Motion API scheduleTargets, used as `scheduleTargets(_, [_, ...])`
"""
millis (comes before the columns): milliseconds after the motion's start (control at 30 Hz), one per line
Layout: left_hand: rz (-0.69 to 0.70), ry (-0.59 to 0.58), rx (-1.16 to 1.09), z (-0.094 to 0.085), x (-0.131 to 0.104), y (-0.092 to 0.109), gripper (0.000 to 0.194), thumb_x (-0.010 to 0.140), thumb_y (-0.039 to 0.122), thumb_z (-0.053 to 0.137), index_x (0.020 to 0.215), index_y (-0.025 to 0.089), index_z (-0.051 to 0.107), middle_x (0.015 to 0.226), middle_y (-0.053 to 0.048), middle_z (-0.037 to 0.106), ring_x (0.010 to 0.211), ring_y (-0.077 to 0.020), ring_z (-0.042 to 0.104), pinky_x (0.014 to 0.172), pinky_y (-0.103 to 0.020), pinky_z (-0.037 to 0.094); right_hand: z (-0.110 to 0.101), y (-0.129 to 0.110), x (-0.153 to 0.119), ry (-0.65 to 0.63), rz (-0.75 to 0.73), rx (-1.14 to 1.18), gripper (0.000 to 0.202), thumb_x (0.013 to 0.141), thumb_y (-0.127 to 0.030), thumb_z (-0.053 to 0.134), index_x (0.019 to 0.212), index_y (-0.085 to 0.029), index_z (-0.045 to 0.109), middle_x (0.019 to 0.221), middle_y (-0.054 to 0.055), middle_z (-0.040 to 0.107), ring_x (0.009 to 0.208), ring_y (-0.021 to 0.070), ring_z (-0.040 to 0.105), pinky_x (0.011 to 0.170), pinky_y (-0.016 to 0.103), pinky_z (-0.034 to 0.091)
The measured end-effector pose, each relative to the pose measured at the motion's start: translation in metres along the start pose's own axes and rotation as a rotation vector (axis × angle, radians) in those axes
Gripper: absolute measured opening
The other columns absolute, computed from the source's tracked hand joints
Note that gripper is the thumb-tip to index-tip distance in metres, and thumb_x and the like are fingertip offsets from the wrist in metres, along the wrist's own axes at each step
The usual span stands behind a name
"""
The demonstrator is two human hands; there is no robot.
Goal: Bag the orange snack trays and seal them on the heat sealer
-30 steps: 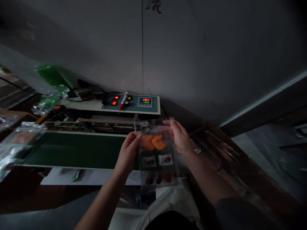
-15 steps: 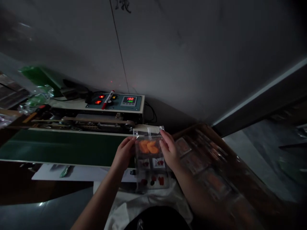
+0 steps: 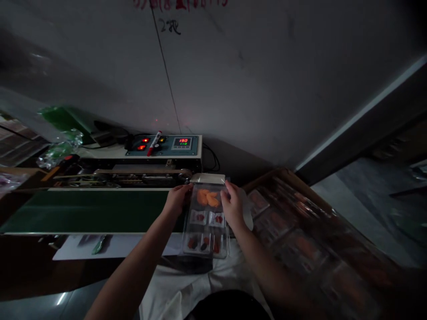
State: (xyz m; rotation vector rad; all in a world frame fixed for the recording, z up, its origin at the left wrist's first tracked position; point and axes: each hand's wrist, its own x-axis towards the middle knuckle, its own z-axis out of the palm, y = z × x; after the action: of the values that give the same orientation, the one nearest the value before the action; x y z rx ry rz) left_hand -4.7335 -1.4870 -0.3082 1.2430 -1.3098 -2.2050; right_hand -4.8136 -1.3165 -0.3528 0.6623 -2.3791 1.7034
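Observation:
Between my two hands is a clear plastic pouch (image 3: pixel 206 231) with a compartmented tray inside. Orange pieces fill its top compartment, small white-and-red packets lie in the middle, and dark and red pieces sit at the bottom. My left hand (image 3: pixel 176 200) pinches the pouch's upper left corner. Closed on the upper right edge is my right hand (image 3: pixel 232 203). The pouch's top edge is by the right end of the sealing machine's belt slot (image 3: pixel 140 178). A green conveyor belt (image 3: pixel 100 211) runs to the left of my left hand.
The machine's control panel (image 3: pixel 163 146) has lit red switches, a display and a marker (image 3: pixel 154 143) lying on it. At right, a cardboard box (image 3: pixel 283 174) holds several similar packs. Green material (image 3: pixel 65 122) and crumpled clear plastic (image 3: pixel 62 146) lie at back left.
The pouch's lower end has swung slightly left, and its top is closer to the machine's right end. Both hands keep hold of it. The camera view has tilted up a little.

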Motion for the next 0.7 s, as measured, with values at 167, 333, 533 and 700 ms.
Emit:
scheduleTargets(167, [0.027, 0.010, -0.010, -0.008, 0.000, 0.000, 0.031, 0.053, 0.030, 0.084, 0.070, 0.011, 0.067, 0.062, -0.004, 0.064, 0.046, -0.0101, 0.054, 0.040, -0.019, 0.038, 0.010, -0.002, 0.000, 0.013, 0.020, 0.012, 0.038, 0.087, -0.034, 0.050, 0.120, -0.019, 0.062, 0.111, 0.013, 0.057, 0.102, 0.0236, 0.055, 0.094, 0.044, 0.048])
scheduleTargets(333, [0.042, 0.036, -0.015, -0.015, -0.002, 0.006, 0.032, 0.052, 0.030, 0.084, 0.071, 0.010, 0.067, 0.065, -0.005, 0.065, 0.048, -0.0111, 0.057, 0.042, -0.019, 0.039, 0.020, -0.009, 0.000, 0.036, 0.027, -0.021, 0.038, 0.086, -0.035, 0.054, 0.121, -0.020, 0.060, 0.111, 0.012, 0.054, 0.104, 0.0243, 0.051, 0.095, 0.044, 0.046])
scheduleTargets(533, [0.083, 0.083, 0.046, -0.024, -0.004, 0.013, 0.031, 0.051, 0.032, 0.080, 0.069, 0.011, 0.065, 0.056, 0.000, 0.059, 0.040, -0.0073, 0.047, 0.036, -0.018, 0.027, 0.033, -0.019, -0.006, 0.032, 0.053, 0.041, 0.036, 0.088, -0.031, 0.054, 0.123, -0.020, 0.056, 0.111, 0.013, 0.050, 0.094, 0.0217, 0.052, 0.089, 0.041, 0.050])
scheduleTargets(700, [0.108, 0.156, 0.089, -0.042, -0.003, 0.023, 0.028, 0.055, 0.033, 0.077, 0.068, 0.012, 0.065, 0.052, 0.002, 0.056, 0.039, -0.0080, 0.045, 0.037, -0.020, 0.028, 0.058, -0.036, -0.007, 0.008, 0.056, 0.039, 0.030, 0.085, -0.021, 0.057, 0.115, -0.019, 0.058, 0.112, 0.013, 0.051, 0.101, 0.0243, 0.054, 0.095, 0.044, 0.048])
